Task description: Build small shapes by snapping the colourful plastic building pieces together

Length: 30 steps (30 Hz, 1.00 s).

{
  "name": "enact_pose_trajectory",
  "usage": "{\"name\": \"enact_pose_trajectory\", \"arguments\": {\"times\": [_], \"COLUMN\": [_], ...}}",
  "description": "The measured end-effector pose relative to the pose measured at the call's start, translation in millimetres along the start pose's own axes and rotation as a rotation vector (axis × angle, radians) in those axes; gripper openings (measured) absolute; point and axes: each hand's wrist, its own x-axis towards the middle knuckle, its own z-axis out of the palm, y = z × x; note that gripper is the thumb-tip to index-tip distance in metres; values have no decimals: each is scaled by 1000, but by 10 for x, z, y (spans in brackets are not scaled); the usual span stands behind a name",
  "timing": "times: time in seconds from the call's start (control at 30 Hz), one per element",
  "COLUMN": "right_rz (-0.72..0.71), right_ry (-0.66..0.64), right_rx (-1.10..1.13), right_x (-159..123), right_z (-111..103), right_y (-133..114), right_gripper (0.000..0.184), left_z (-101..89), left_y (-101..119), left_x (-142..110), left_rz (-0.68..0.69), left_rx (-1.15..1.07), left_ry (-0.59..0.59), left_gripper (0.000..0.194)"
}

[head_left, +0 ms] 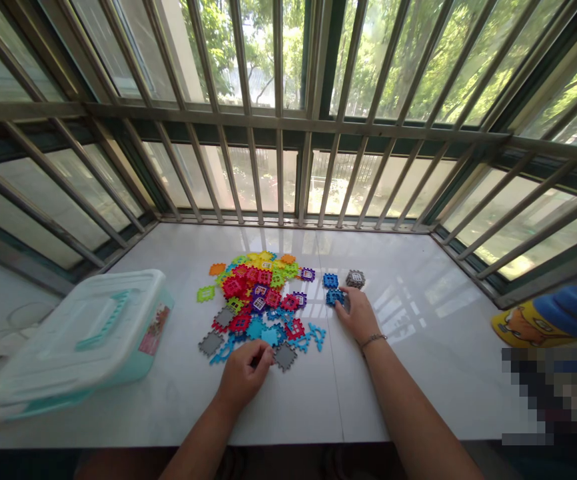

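Note:
My right hand (358, 315) has its thumb and fingers around a blue interlocking window tile (335, 297) lying on the table. Another blue tile (330, 281) lies just beyond it, and a stack of grey tiles (355, 279) stands behind my fingers. My left hand (245, 371) is curled into a loose fist at the near edge of a pile of colourful interlocking tiles (253, 287). Nothing shows in that fist. Beside its thumb lies a flat grey tile (285, 357). Light blue pieces (271, 335) lie just beyond the knuckles.
A lidded mint plastic box (83, 320) stands on the left of the white table (418, 373). At the right lies a yellow and blue cup-like container (543, 320), with a blurred-out patch below it. Metal window bars (278, 173) rise along the table's far edge.

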Motion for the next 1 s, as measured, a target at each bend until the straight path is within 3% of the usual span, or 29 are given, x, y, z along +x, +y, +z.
{"name": "enact_pose_trajectory", "arguments": {"times": [1.0], "right_rz": [-25], "right_ry": [-20], "right_rx": [-25], "right_x": [-8], "right_z": [-18], "right_y": [-25], "right_gripper": [50], "left_z": [-1], "left_y": [17], "left_x": [4], "left_rz": [2], "left_rx": [16], "left_ry": [4], "left_gripper": [37]}}
